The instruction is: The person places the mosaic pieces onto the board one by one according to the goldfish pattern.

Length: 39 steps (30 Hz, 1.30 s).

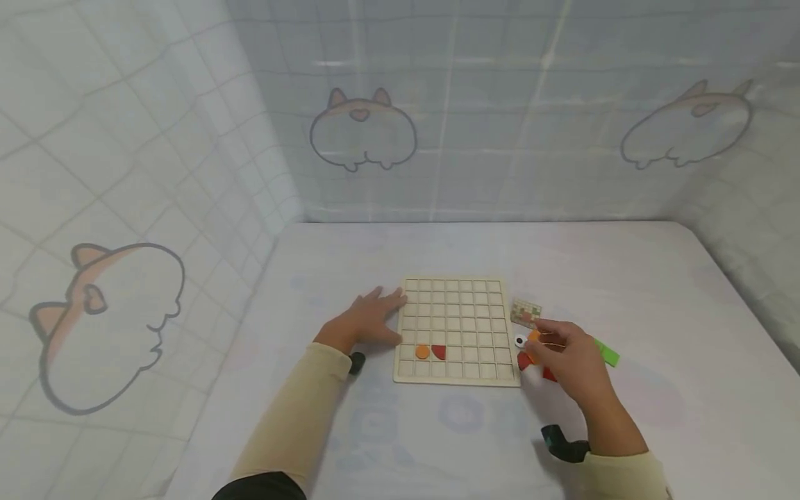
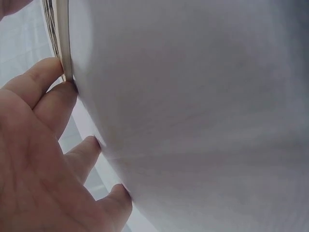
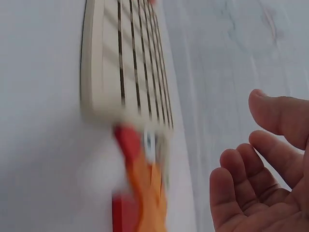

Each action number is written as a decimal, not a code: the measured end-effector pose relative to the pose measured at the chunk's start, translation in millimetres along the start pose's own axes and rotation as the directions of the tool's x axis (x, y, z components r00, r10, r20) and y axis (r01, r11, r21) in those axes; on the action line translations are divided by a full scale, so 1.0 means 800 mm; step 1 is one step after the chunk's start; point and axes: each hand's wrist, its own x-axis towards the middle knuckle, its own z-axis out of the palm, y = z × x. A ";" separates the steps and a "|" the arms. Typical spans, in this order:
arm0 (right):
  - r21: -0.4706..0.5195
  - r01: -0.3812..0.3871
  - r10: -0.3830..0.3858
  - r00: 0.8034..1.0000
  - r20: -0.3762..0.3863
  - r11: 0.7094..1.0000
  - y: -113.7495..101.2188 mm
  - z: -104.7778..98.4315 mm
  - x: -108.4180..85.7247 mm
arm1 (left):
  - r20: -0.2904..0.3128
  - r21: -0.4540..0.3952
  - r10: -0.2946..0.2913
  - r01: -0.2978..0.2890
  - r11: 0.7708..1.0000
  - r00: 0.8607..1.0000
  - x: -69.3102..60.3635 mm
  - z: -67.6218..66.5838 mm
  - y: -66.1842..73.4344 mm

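A wooden grid board (image 1: 462, 312) lies flat on the table. An orange round piece (image 1: 422, 352) and a red quarter-round piece (image 1: 439, 352) sit side by side in its cells near the front left. My left hand (image 1: 369, 321) rests against the board's left edge with spread fingers; in the left wrist view two fingertips (image 2: 69, 89) touch the board's side. To the right of the board, my right hand (image 1: 571, 357) hovers over loose orange pieces (image 3: 149, 198) and red pieces (image 1: 523, 361). Its fingers bend loosely, with nothing between them in the right wrist view.
Beside the board's right edge lie a small pattern card (image 1: 526, 312) and a white eye piece (image 1: 520, 341). A green piece (image 1: 607, 353) shows past my right hand, which partly covers the pile. Pale curtains (image 1: 487, 139) with cartoon drawings surround the white table (image 1: 350, 257).
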 end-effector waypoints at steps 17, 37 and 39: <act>-0.113 -0.186 0.179 0.982 -0.068 0.976 0.056 -0.033 -0.006 | -0.002 -0.009 -0.022 0.021 1.000 1.000 0.000 -0.004 -0.002; -0.273 -0.143 0.130 0.989 -0.064 0.951 0.056 -0.014 -0.004 | 0.004 -0.010 -0.030 0.030 0.999 1.000 -0.004 -0.003 0.003; -0.287 -0.136 0.120 0.990 -0.075 0.948 0.056 -0.013 -0.003 | 0.004 -0.014 -0.035 0.035 0.999 0.999 -0.003 -0.003 0.002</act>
